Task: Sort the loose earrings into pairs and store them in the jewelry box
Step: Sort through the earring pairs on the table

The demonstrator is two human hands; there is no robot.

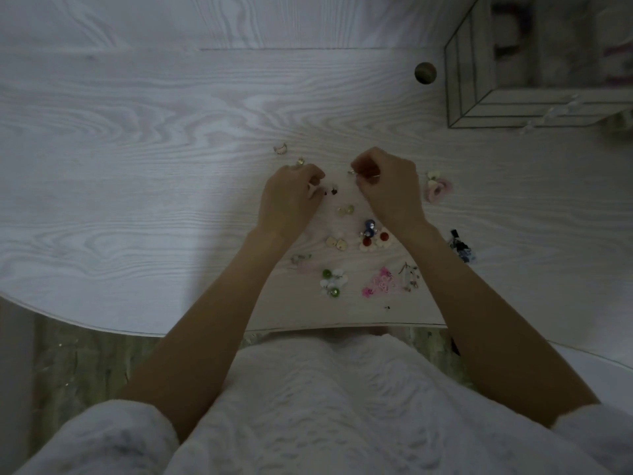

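Several loose earrings lie on the white wood-grain table [137,149] between my forearms: a red-and-white flower pair [375,241], a green-and-white pair [331,282], a pink pair [379,285], a cream heart pair [336,243] and a pale green pair [345,210]. My left hand [291,197] is curled over small dark earrings [331,191], fingers closed on a small white piece. My right hand [388,186] pinches a thin silver earring [352,172]. The clear jewelry box [513,108] with drawers stands at the far right.
A curved gold earring [281,149] and a small green one [300,161] lie beyond my left hand. A pink-and-cream flower pair [437,187] and a dark blue piece [462,250] lie to the right. A round cable hole [425,73] sits near the box.
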